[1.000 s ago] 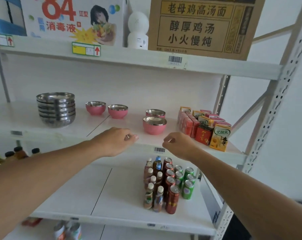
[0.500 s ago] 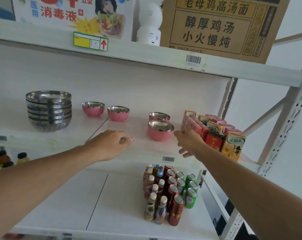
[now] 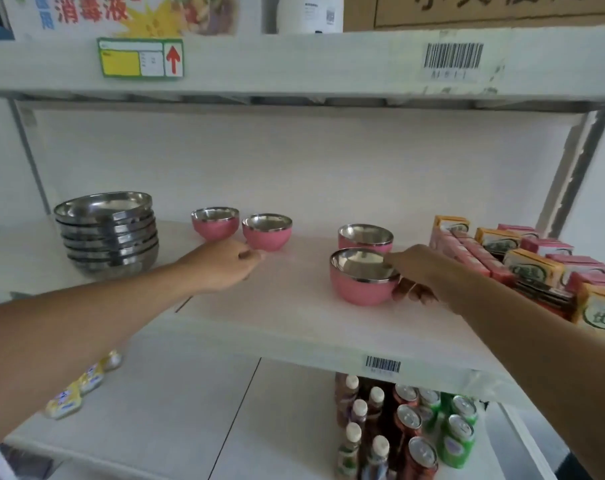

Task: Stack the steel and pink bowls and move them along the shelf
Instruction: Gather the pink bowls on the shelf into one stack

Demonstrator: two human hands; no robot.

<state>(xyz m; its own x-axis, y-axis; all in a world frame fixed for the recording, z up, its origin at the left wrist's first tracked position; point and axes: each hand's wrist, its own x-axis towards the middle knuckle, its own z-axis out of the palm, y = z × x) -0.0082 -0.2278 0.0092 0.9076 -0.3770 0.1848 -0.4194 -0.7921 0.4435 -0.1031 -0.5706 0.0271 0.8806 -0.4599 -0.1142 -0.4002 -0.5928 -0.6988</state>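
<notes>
Middle shelf [image 3: 294, 327] of a white rack, seen from in front. A stack of steel bowls [image 3: 107, 233] stands at the shelf's 9 o'clock end. Four pink bowls with steel linings sit apart from it: two toward 11 o'clock — the far-left pink bowl [image 3: 215, 227] and its neighbour [image 3: 267, 231] — and two toward 2 o'clock, the rear pink bowl [image 3: 365, 236] just behind the front pink bowl [image 3: 363, 277].

The right hand [image 3: 420, 275] reaches the front pink bowl at its 3 o'clock side, fingers spread and touching the wall and rim, not yet closed around it. The left hand [image 3: 225, 266] hangs loosely curled, empty, just short of the neighbour bowl. Drink cartons [image 3: 523, 261] fill the shelf's 3 o'clock end; bottles and cans [image 3: 405, 424] stand below.
</notes>
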